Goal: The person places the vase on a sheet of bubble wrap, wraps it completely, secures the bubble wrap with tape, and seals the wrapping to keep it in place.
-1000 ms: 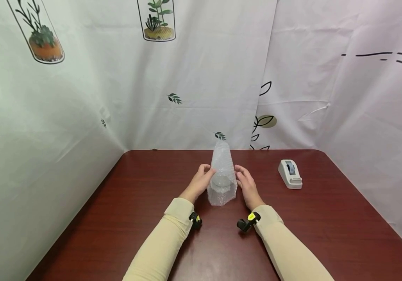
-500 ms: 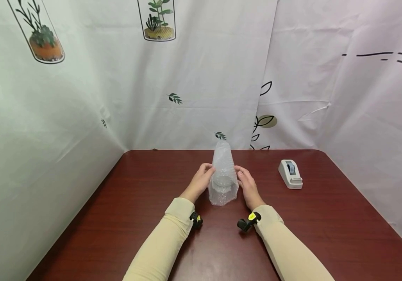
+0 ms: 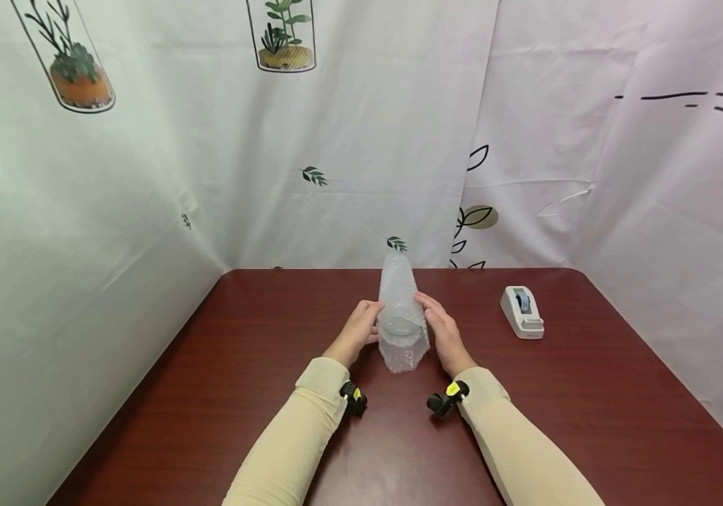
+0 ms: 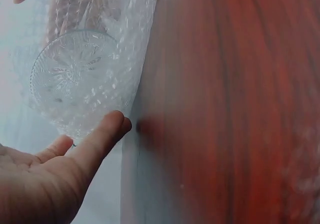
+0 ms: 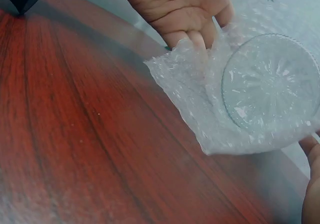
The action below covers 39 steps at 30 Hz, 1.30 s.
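A clear glass piece with a round base cut in a starburst pattern lies rolled inside bubble wrap at mid-table. The roll points away from me, its loose near end spreading past the glass base. My left hand touches the roll's left side; in the left wrist view its extended fingers are at the wrap's edge. My right hand lies along the right side, fingers fairly straight. In the right wrist view some right-hand fingertips are hidden behind a flap of wrap.
A white tape dispenser with a roll of tape stands on the right of the dark red wooden table. White printed curtains hang behind and at both sides. A black wrist camera sits on the right sleeve.
The bubble-wrapped roll has shifted and turned slightly between my hands. My right fingers have moved up onto its side, and lower left-hand fingers now show under the left thumb.
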Motion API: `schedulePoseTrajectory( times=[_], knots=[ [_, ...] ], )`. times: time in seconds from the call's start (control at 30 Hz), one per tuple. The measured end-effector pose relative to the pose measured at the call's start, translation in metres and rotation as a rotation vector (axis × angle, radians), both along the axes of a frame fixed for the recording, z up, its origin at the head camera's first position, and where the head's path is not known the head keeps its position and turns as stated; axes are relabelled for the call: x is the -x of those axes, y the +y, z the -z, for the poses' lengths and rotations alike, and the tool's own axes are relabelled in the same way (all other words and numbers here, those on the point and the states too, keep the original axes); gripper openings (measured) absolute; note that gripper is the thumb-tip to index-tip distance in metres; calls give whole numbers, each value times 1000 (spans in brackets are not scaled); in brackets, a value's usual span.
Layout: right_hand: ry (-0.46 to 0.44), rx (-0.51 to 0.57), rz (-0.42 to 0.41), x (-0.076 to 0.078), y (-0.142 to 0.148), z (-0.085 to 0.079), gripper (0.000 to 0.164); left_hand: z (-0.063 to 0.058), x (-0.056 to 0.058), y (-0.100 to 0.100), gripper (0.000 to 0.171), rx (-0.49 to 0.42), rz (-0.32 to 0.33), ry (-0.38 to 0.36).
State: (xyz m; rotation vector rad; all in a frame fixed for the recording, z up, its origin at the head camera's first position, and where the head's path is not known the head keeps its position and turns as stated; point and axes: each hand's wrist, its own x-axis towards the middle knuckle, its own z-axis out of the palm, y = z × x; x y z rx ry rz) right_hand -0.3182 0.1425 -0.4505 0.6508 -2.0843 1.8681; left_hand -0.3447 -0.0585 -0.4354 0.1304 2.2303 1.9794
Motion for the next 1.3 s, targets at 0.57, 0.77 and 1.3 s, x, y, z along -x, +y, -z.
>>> schedulePoseTrajectory(
  times=[0.57,0.77,1.3],
  knots=[
    [-157,248,96,21,2,25,47,-3,3,-2,54,21,-4,-41],
    [-201,200,79,21,3,25,50,-3,3,-1,53,24,-22,-45],
    [-216,182,87,19,2,21,49,-3,4,0,52,30,-5,-13]
  ],
)
